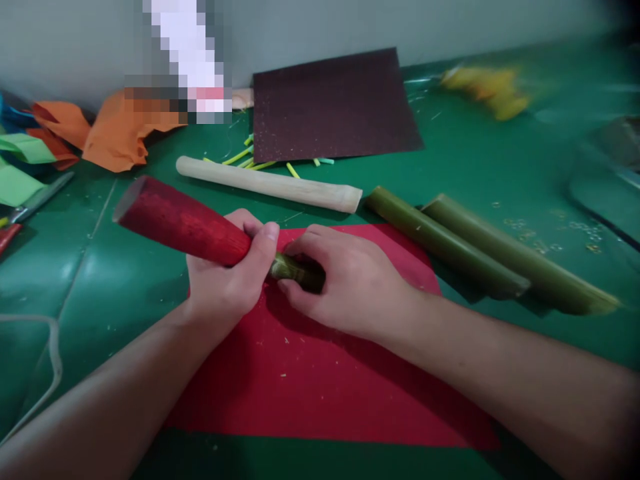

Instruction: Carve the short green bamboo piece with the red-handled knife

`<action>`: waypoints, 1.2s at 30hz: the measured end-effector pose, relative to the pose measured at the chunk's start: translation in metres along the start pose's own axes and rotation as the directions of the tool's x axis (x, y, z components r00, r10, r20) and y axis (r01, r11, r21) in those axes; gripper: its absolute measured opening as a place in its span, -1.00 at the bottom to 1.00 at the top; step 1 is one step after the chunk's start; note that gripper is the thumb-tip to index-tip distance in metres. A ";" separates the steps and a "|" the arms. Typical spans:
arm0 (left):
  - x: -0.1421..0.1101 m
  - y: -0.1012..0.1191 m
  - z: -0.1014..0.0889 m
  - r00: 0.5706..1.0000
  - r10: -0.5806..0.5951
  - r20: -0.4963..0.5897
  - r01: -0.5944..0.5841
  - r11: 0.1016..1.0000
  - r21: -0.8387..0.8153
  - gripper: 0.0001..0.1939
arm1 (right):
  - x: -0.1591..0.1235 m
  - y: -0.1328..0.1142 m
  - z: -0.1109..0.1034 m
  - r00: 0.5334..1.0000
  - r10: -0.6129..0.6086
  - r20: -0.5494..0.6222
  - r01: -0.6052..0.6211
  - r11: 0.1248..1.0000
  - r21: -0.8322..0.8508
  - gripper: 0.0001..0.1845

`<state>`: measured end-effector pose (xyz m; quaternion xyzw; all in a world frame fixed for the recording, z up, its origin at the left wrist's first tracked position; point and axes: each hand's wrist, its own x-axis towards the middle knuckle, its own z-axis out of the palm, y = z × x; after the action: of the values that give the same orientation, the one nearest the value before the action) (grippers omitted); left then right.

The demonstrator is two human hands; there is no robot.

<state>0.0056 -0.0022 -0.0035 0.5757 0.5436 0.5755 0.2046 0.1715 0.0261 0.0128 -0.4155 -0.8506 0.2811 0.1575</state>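
Observation:
My left hand (227, 283) is closed around a thick red cylinder (183, 223), rough on its surface, with its flat pale end tilted up to the left. My right hand (350, 280) grips a short green bamboo piece (295, 270) between thumb and fingers, just right of my left thumb. Whether the green bamboo and the red cylinder are one piece or two is hidden by my left hand. Both hands are over a red paper sheet (320, 400) sprinkled with small pale chips.
Beyond my hands lies a pale peeled stick (270, 185). Two green bamboo lengths (450, 243) rest at the right. A dark brown sheet (335, 110) covers some yellow-green strips (240, 158). Orange crumpled paper (117, 133) and scissors (35, 207) lie left, a white cable (55, 347) nearer.

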 end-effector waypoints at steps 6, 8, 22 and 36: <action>0.003 0.003 -0.003 0.989 -0.064 0.131 0.064 0.998 0.007 -0.61 | -0.002 0.000 0.003 0.999 -0.037 -0.024 0.036 0.999 -0.036 -0.77; 0.004 0.003 -0.002 0.988 -0.077 0.131 0.077 0.997 0.004 -0.62 | -0.002 0.000 0.003 0.999 -0.032 -0.015 0.032 0.999 -0.033 -0.75; 0.006 0.005 0.001 0.995 -0.051 0.086 0.050 0.999 0.012 -0.61 | -0.002 -0.001 0.002 1.000 0.007 0.017 -0.007 1.000 -0.004 -0.73; 0.007 0.011 0.003 0.993 -0.104 0.053 0.103 0.994 0.031 -0.65 | 0.000 -0.001 0.003 1.000 0.017 0.020 -0.017 1.000 -0.004 -0.77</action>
<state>0.0107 0.0015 0.0082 0.5650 0.5751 0.5405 0.2407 0.1690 0.0246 0.0110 -0.4203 -0.8491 0.2848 0.1459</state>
